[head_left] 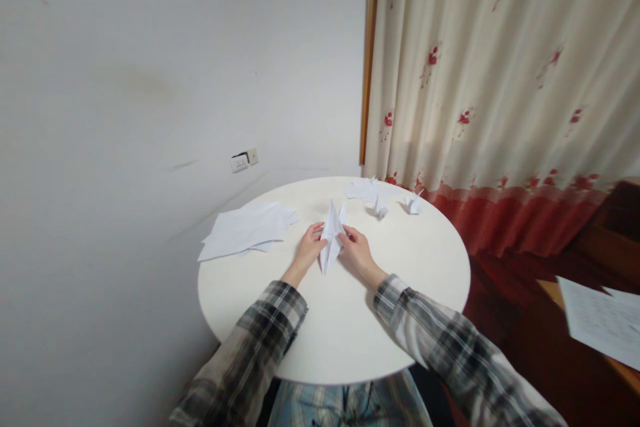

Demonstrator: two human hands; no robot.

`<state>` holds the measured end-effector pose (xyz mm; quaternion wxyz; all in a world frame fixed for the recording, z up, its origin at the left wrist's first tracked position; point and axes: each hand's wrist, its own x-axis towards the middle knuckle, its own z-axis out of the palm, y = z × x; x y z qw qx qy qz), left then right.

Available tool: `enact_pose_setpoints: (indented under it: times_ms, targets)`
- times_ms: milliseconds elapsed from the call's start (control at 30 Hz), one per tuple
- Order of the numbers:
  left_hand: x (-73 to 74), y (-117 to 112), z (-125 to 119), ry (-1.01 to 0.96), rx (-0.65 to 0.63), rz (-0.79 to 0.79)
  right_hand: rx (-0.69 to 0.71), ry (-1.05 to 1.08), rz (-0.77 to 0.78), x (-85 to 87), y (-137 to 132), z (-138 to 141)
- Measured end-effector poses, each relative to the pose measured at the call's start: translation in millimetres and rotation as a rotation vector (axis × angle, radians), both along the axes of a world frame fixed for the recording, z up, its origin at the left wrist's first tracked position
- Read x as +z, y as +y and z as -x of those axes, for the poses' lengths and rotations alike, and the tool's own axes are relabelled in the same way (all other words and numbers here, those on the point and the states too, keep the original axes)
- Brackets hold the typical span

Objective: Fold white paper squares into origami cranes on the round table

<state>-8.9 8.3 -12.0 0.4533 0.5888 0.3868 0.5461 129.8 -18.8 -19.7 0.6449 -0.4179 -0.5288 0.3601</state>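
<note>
A piece of folded white paper (331, 240), long and pointed at both ends, is held between my two hands above the round table. My left hand (313, 245) grips its left edge, with the thumb pressed on the near face. On the opposite edge, my right hand (356, 247) pinches the paper between thumb and fingers. A second narrow point of the paper shows behind the front one. Some of my fingertips are hidden behind the folds.
The white round table (340, 347) carries a stack of paper sheets (245, 230) at left. Folded paper cranes (414, 203) and more paper (357, 188) lie at the back right. A wall with a socket (240, 163) borders the left; a curtain (480, 80) hangs behind. Printed sheets (600, 317) lie at far right.
</note>
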Motion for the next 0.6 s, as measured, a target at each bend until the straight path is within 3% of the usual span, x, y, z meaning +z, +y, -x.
enact_pose_setpoints:
  times_ms: [233,467,600]
  targets:
    - [2.7,0.6,-1.0,-0.009,0.023,-0.029,0.063,0.089,0.01,10.7,-11.5,2.2]
    - [6.1,-3.1,-2.7,-0.035,-0.02,0.003,0.058,-0.008,0.004,10.4,-12.2,1.0]
    - [5.5,-1.2,-2.4,-0.027,0.025,-0.026,0.032,-0.03,0.016,11.0,-11.5,0.8]
